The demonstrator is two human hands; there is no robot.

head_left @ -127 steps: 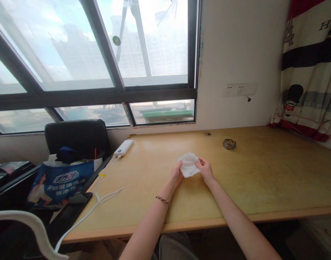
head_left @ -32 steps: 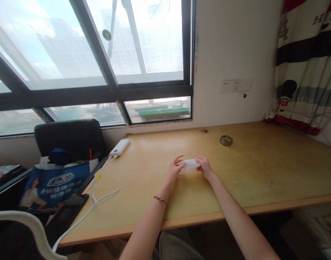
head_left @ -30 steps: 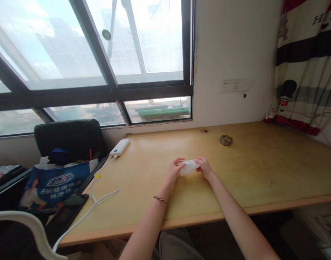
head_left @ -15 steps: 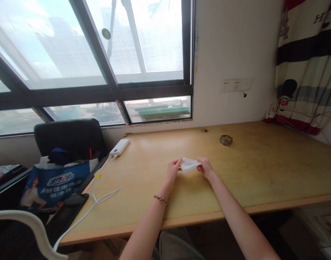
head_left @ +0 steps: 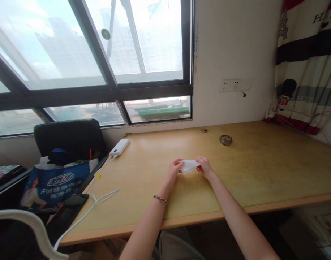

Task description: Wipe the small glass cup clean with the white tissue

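In the head view, the left hand (head_left: 174, 169) and the right hand (head_left: 205, 167) each pinch an end of a white tissue (head_left: 189, 166), folded small and held between them just above the middle of the desk (head_left: 263, 173). A power bank (head_left: 119, 147) lies at the back left corner, a small ashtray (head_left: 225, 140) towards the back edge.

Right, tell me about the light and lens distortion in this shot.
Head view: daylight through the window blows out the glass, with a soft sheen on the desk near it; frame bars bow from the wide lens; both hands and the white wipe between them are sharp and evenly lit.
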